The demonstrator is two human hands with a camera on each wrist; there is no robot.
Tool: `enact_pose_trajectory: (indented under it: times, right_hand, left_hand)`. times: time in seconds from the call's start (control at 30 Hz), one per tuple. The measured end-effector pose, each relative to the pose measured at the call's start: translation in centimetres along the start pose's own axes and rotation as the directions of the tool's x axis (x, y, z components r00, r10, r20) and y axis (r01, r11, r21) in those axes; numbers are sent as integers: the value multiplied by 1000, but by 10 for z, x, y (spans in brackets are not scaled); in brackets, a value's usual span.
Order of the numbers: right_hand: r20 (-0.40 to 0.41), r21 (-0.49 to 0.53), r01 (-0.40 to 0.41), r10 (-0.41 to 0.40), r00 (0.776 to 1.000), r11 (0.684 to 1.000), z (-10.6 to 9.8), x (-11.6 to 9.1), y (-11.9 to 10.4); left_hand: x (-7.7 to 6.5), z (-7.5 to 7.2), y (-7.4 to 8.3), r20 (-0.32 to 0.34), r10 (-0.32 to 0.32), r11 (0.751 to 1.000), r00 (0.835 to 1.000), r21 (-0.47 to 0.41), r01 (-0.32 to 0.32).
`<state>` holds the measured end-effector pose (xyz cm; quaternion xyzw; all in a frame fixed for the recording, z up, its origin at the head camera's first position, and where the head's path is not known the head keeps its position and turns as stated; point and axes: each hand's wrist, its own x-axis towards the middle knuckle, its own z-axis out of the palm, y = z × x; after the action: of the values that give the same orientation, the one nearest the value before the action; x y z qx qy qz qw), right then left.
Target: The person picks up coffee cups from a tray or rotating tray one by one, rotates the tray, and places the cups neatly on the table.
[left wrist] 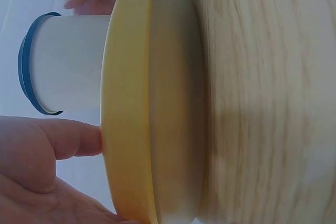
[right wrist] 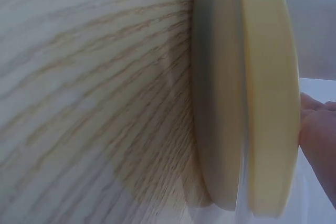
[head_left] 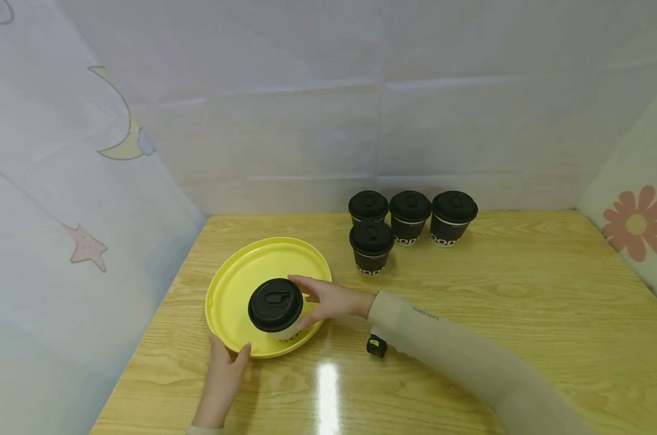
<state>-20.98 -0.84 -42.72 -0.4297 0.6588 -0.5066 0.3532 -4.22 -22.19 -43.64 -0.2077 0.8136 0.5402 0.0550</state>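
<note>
A round yellow tray point(head_left: 227, 290) with a raised rim rests on the table at left. On it stands a paper cup point(head_left: 290, 333) with a black lid, upright; its side looks white in the left wrist view. My right hand point(head_left: 328, 299) holds this cup from the right, fingers behind it and thumb in front. At the tray's front left, my left hand point(head_left: 223, 368) grips the rim. Its thumb point(left wrist: 79, 137) meets the rim's upper edge in the left wrist view, while the other fingers lie lower, partly out of frame. The right wrist view shows mainly the tray's side point(right wrist: 273, 98).
Several black-lidded dark cups stand at the back: one in front point(head_left: 372, 248), a row behind it ending with the rightmost cup point(head_left: 453, 220). A small black object point(head_left: 376, 346) sits below the right sleeve point(head_left: 431, 338). Printed cloth walls point(head_left: 306, 133) edge the wooden table point(head_left: 524, 290).
</note>
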Motion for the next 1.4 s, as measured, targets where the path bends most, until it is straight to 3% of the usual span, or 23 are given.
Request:
enact_pose_trajectory:
  times: [0.23,0.5,0.67,0.83,1.13,1.4]
  right_hand:
    - [32,55,-34,32,999,998,4,10,-1]
    - [24,84,12,-14,1000,996,8,16,0]
    - [-6,62,62,-62,998,996,13,18,2]
    - [-38,18,54,-53,998,998,20,17,0]
    - [-75,51,92,-88,993,994,28,16,1]
    - [-168,130,128,-106,980,983,29,6,-3]
  left_hand:
    - [-1,-1,1,-2,-18,1000,1000,3,18]
    - [-1,0,1,-4,-20,1000,1000,-7,20]
    - [-1,0,0,-1,-45,999,999,-12,45]
    - [-1,0,0,-12,-49,999,999,9,50]
    - [0,0,0,-20,-32,999,999,32,32]
    - [0,-1,1,-6,-70,997,998,21,70]
